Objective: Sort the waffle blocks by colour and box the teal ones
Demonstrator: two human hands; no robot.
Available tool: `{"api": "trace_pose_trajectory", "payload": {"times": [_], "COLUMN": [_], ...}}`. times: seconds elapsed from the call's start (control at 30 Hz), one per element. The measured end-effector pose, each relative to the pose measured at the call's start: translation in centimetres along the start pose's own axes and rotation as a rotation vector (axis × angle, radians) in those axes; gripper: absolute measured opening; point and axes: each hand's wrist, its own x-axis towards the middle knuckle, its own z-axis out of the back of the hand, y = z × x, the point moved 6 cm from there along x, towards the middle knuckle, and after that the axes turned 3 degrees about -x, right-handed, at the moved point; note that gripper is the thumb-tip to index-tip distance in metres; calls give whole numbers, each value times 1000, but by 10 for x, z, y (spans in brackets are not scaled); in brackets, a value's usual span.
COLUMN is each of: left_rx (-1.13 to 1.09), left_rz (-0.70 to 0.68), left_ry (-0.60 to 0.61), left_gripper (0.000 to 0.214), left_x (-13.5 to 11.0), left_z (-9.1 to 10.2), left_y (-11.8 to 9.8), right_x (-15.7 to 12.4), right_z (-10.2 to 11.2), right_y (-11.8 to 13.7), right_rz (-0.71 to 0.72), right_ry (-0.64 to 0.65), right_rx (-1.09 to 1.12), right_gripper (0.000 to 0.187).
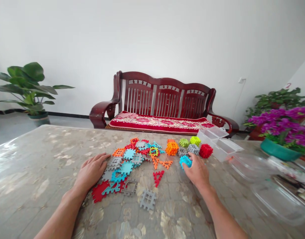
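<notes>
On the patterned surface (53,152), a heap of flat toothed pieces (127,167) spreads out, with the left hand (92,169) at its nine o'clock, palm down, grip spread flat, and the right hand (197,171) at its three o'clock, grip pinching a blue cube (185,160), a red triangle (156,179) at the cube's eight o'clock.

Loose pieces (127,167) on a worktop (55,156), bench (164,80) behind.
The left hand (94,168) lies just left of the pieces. Right of them sit blocks (193,149); the right hand (198,171) touches 1 at their near side. Right of the blocks stands a box (224,151), then a flowerpot (279,151). Beyond the worktop, far left: a potted plant (35,71).
</notes>
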Motion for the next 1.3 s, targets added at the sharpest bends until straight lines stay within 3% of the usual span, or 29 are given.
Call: {"api": "trace_pose_trajectory", "payload": {"times": [0.33, 0.53, 0.7, 0.97, 1.17, 1.3], "left_rx": [-11, 8, 22, 7, -26, -38], "left_rz": [2, 11, 29, 38, 37, 32], "left_ry": [9, 37, 57, 48, 57, 43], "left_gripper": [51, 50, 49, 47, 46, 45], "left_x": [1, 1, -1, -3, -3, -3], "left_z": [-2, 1, 5, 6, 6, 5], "left_y": [2, -2, -7, -8, -7, -5], "right_x": [-1, -5, -19, -16, 7, 17], "right_z": [-3, 0, -8, -21, -28, -40], "right_y": [-3, 11, 52, 143, 218, 248], "right_rz": [3, 119, 318, 434, 560, 569], "right_ry": [94, -22, 9, 182, 201, 264], "right_rx": [-125, -39, 234, 459, 423, 267], "right_gripper": [52, 39, 26, 26, 28, 38]}}
